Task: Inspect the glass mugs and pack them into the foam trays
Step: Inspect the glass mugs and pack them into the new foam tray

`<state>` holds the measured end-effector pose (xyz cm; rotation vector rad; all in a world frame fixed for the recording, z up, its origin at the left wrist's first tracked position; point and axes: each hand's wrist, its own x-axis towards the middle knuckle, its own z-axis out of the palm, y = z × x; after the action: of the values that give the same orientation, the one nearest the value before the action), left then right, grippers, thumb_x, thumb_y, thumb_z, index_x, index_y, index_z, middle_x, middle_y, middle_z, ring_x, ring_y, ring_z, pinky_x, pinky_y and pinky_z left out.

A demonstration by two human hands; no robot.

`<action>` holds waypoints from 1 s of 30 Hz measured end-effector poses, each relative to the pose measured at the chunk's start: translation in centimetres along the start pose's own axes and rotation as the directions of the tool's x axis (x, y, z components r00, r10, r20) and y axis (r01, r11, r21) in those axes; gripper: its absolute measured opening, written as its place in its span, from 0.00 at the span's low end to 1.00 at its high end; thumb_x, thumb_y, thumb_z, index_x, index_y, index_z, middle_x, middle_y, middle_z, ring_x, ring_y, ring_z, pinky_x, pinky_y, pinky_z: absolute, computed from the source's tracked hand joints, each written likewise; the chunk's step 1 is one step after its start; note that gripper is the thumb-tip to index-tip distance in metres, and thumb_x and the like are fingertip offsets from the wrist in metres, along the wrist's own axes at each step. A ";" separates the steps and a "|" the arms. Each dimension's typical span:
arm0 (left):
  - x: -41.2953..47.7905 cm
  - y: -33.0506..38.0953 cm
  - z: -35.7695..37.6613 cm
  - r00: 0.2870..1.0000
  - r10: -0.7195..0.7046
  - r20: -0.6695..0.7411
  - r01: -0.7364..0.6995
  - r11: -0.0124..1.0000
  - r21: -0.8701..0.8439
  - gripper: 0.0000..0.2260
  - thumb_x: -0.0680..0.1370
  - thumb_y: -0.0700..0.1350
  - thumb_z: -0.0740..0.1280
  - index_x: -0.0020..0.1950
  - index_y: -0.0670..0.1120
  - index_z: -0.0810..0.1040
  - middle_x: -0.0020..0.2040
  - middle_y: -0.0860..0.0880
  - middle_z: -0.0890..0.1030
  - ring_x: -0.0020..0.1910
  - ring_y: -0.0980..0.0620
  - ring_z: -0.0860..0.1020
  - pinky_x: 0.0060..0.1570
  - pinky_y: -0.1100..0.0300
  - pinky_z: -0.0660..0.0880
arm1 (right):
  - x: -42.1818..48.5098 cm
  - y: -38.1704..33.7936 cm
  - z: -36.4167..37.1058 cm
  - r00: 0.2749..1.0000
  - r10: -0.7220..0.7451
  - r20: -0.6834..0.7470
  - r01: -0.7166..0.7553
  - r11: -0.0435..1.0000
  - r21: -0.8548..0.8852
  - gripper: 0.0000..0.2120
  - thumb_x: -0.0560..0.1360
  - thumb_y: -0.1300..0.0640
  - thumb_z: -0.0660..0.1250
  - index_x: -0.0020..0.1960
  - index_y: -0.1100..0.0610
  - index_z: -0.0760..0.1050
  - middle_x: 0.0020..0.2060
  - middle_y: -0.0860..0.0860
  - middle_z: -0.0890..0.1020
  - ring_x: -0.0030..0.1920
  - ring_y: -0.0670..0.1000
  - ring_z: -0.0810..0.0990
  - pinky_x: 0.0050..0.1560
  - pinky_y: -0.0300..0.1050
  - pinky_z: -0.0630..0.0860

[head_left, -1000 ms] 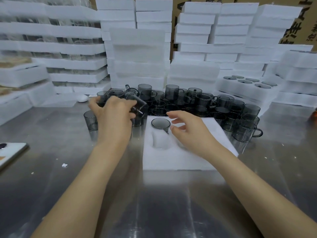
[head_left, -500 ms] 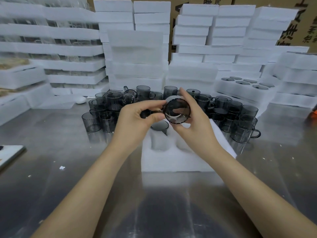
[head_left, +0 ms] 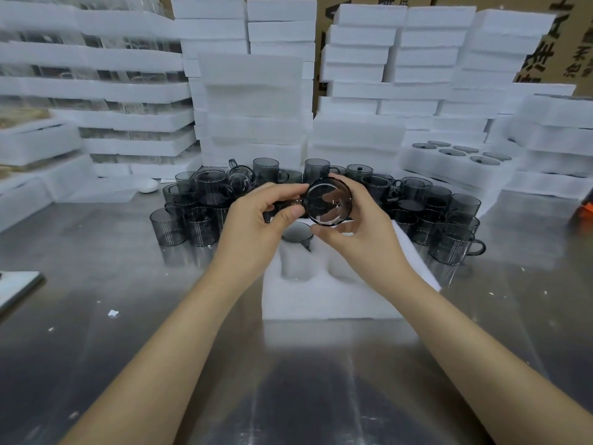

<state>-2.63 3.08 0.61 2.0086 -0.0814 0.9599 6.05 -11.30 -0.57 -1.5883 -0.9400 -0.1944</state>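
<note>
A smoky grey glass mug (head_left: 328, 201) is held up on its side, its round mouth or base facing me. My left hand (head_left: 260, 226) pinches its handle between thumb and fingers. My right hand (head_left: 359, 232) curls round the mug's body from the right. Below them lies a white foam tray (head_left: 324, 293) with round pockets; one grey mug (head_left: 296, 234) sits in its far left pocket, partly hidden by my hands. Several loose grey mugs (head_left: 199, 200) stand crowded behind and beside the tray.
White foam trays (head_left: 253, 101) are stacked high along the back and both sides. A tray filled with mugs (head_left: 462, 155) rests at the right. A white oval object (head_left: 148, 186) lies at the left, and a flat white item (head_left: 16, 287) at the steel table's left edge.
My left hand lifted a mug from the pile and brought it to the middle. My right hand left the tray and took hold of the mug's body. Since then the mug barely moved.
</note>
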 end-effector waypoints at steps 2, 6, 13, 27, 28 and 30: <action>0.0 0.0 0.0 1.000 -0.002 0.004 0.002 1.000 0.007 0.13 0.77 0.36 0.67 0.60 0.45 0.81 0.53 0.52 0.82 0.52 0.64 0.77 0.50 0.75 0.67 | 0.0 0.1 0.0 1.000 0.012 0.005 -0.012 1.000 0.018 0.29 0.68 0.64 0.75 0.63 0.45 0.70 0.55 0.42 0.79 0.52 0.45 0.79 0.47 0.41 0.78; -0.1 0.1 -0.1 1.000 0.000 0.009 0.000 1.000 0.025 0.12 0.77 0.36 0.67 0.60 0.45 0.81 0.52 0.51 0.82 0.52 0.62 0.77 0.51 0.73 0.68 | 0.1 0.4 0.0 0.999 0.036 0.021 -0.037 0.999 0.027 0.28 0.67 0.64 0.76 0.62 0.49 0.72 0.52 0.49 0.80 0.49 0.44 0.79 0.46 0.41 0.76; -0.4 0.2 0.6 0.998 0.059 0.004 -0.059 0.996 0.072 0.14 0.78 0.32 0.63 0.60 0.43 0.80 0.56 0.48 0.78 0.55 0.57 0.76 0.55 0.68 0.70 | -0.1 0.4 0.0 0.999 -0.041 0.031 0.041 0.999 -0.001 0.32 0.67 0.61 0.74 0.66 0.43 0.66 0.57 0.40 0.77 0.59 0.41 0.76 0.61 0.40 0.73; -0.1 -1.5 0.0 0.993 -0.055 -0.105 0.082 0.957 0.279 0.19 0.75 0.26 0.57 0.51 0.43 0.83 0.55 0.50 0.76 0.54 0.59 0.73 0.52 0.76 0.66 | 1.1 1.6 -2.2 0.917 0.288 -0.276 -0.288 0.957 0.041 0.16 0.66 0.43 0.75 0.37 0.51 0.71 0.33 0.42 0.75 0.35 0.42 0.73 0.39 0.39 0.68; -0.1 -1.6 0.0 0.993 -0.063 -0.095 0.088 0.955 0.282 0.19 0.75 0.26 0.57 0.51 0.42 0.83 0.55 0.49 0.77 0.53 0.58 0.73 0.51 0.76 0.66 | 1.2 1.6 -2.3 0.918 0.284 -0.277 -0.288 0.957 0.029 0.15 0.66 0.44 0.75 0.38 0.50 0.72 0.34 0.41 0.77 0.36 0.41 0.74 0.40 0.40 0.70; -0.1 -1.8 0.0 0.993 -0.083 -0.087 0.105 0.950 0.296 0.20 0.74 0.26 0.56 0.50 0.42 0.83 0.54 0.49 0.77 0.53 0.57 0.74 0.51 0.77 0.66 | 1.2 1.7 -2.6 0.911 0.322 -0.258 -0.306 0.947 0.101 0.15 0.68 0.51 0.76 0.49 0.50 0.73 0.45 0.46 0.79 0.42 0.43 0.79 0.43 0.41 0.77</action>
<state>-1.93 4.15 -0.71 2.2274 0.2117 1.0318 8.86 -12.95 -0.42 -1.5870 -0.4648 -0.1516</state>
